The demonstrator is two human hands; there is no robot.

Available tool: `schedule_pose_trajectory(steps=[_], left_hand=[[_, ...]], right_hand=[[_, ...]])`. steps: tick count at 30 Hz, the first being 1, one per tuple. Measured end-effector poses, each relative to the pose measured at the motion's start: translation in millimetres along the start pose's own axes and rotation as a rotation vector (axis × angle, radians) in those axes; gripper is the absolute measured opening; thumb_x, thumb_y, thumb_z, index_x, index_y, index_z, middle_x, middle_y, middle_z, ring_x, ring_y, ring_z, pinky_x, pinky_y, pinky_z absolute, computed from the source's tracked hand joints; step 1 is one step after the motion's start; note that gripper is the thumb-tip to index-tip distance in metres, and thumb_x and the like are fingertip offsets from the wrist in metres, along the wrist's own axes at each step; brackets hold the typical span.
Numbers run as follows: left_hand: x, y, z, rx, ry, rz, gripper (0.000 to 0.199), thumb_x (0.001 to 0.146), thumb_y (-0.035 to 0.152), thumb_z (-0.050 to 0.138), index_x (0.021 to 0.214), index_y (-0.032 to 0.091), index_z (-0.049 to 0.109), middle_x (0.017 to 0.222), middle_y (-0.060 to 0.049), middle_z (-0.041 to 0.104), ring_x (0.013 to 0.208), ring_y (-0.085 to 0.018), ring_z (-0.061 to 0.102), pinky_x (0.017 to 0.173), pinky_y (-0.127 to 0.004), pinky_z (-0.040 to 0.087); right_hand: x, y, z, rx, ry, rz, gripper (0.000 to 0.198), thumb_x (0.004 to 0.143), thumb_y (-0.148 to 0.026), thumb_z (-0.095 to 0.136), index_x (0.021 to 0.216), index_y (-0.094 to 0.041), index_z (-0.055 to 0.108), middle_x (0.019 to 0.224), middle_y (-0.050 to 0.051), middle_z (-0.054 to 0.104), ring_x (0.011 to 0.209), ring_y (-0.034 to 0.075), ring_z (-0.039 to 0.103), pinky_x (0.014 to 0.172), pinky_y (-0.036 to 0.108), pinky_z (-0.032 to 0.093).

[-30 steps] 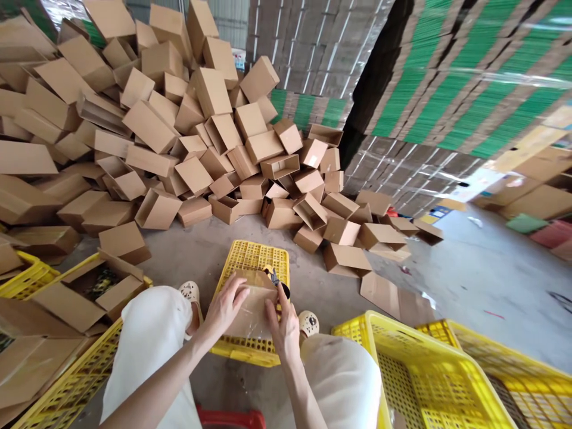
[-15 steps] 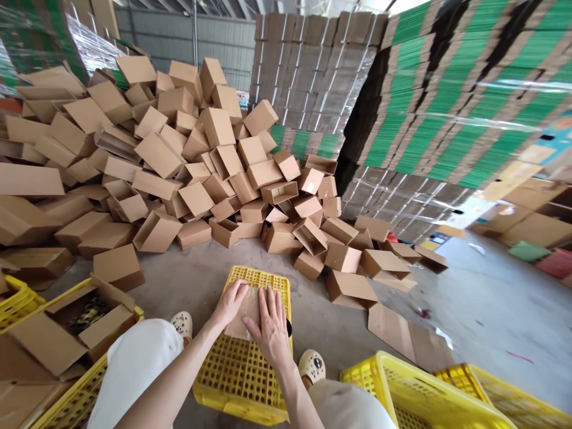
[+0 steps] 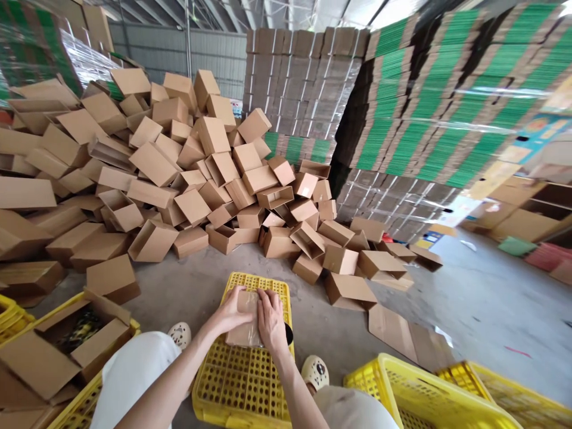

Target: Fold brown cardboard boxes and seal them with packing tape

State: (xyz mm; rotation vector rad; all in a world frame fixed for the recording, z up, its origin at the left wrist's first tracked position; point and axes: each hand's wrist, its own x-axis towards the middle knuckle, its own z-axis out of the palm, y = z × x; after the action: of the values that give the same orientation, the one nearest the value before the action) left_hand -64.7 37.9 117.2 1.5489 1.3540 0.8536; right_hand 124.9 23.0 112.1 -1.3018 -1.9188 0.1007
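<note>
A small cardboard box [image 3: 245,325] rests on a yellow plastic crate [image 3: 243,393] in front of me, with a shiny clear strip, apparently tape, along its right part. My left hand [image 3: 230,311] grips its left side, thumb on the near side and fingers toward the far edge. On the right edge, my right hand [image 3: 271,319] has its fingers curled over the box. Partly hidden beside my right wrist is a dark round object [image 3: 289,334]; its kind I cannot make out.
Beyond the crate lies a big heap of cardboard boxes [image 3: 192,173]. Strapped stacks of flat cardboard [image 3: 388,113] rise behind it. On the left, an open carton [image 3: 80,342] sits in a yellow crate; another yellow crate [image 3: 420,387] stands at right. A flattened carton [image 3: 406,336] lies on the floor.
My hands have gone from lying over the top of the small box to gripping its two sides. My right fingers, stretched out before, are now curled. The camera view has shifted slightly.
</note>
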Motion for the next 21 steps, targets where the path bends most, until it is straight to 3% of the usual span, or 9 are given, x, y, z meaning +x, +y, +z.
schedule_pose_trajectory(steps=[2, 4, 12, 17, 21], left_hand=[[-0.4, 2.0, 9.8, 0.033, 0.073, -0.024, 0.088, 0.068, 0.033, 0.087, 0.145, 0.02, 0.047, 0.147, -0.018, 0.055, 0.136, -0.033, 0.057, 0.117, -0.044, 0.043], [-0.8, 4.8, 10.3, 0.053, 0.064, -0.034, 0.086, 0.067, 0.03, 0.086, 0.143, 0.02, 0.048, 0.146, -0.017, 0.056, 0.134, -0.033, 0.059, 0.115, -0.043, 0.045], [-1.6, 17.9, -27.8, -0.086, -0.173, -0.094, 0.077, 0.068, 0.028, 0.079, 0.141, 0.023, 0.055, 0.118, -0.005, 0.075, 0.108, -0.026, 0.069, 0.09, -0.032, 0.055], [-7.3, 26.0, -37.9, -0.171, -0.268, -0.193, 0.085, 0.069, 0.03, 0.076, 0.15, 0.028, 0.05, 0.121, -0.005, 0.075, 0.102, -0.025, 0.071, 0.071, -0.027, 0.055], [-9.5, 31.8, -47.5, -0.243, -0.337, -0.235, 0.092, 0.065, 0.028, 0.076, 0.152, 0.027, 0.049, 0.133, -0.011, 0.07, 0.105, -0.027, 0.072, 0.07, -0.028, 0.057]], right_hand=[[-2.1, -0.3, -0.4, -0.013, -0.003, -0.003, 0.043, 0.112, -0.03, 0.031, 0.145, -0.025, 0.058, 0.133, 0.012, 0.06, 0.125, 0.026, 0.058, 0.113, 0.05, 0.049], [-2.8, -1.1, -0.9, -0.016, -0.008, -0.006, 0.043, 0.112, -0.03, 0.031, 0.146, -0.025, 0.057, 0.133, 0.012, 0.06, 0.125, 0.026, 0.057, 0.113, 0.05, 0.048], [-1.3, -2.3, -0.1, -0.016, -0.009, 0.022, 0.043, 0.112, -0.032, 0.033, 0.144, -0.025, 0.059, 0.133, 0.011, 0.061, 0.124, 0.025, 0.058, 0.113, 0.048, 0.048], [-3.3, -3.5, -2.5, 0.013, -0.011, 0.026, 0.043, 0.112, -0.033, 0.032, 0.145, -0.024, 0.059, 0.133, 0.011, 0.061, 0.128, 0.025, 0.057, 0.115, 0.048, 0.047], [-3.1, -4.7, -4.0, 0.015, -0.016, 0.026, 0.042, 0.112, -0.032, 0.032, 0.144, -0.024, 0.059, 0.133, 0.012, 0.061, 0.127, 0.026, 0.057, 0.116, 0.048, 0.046]])
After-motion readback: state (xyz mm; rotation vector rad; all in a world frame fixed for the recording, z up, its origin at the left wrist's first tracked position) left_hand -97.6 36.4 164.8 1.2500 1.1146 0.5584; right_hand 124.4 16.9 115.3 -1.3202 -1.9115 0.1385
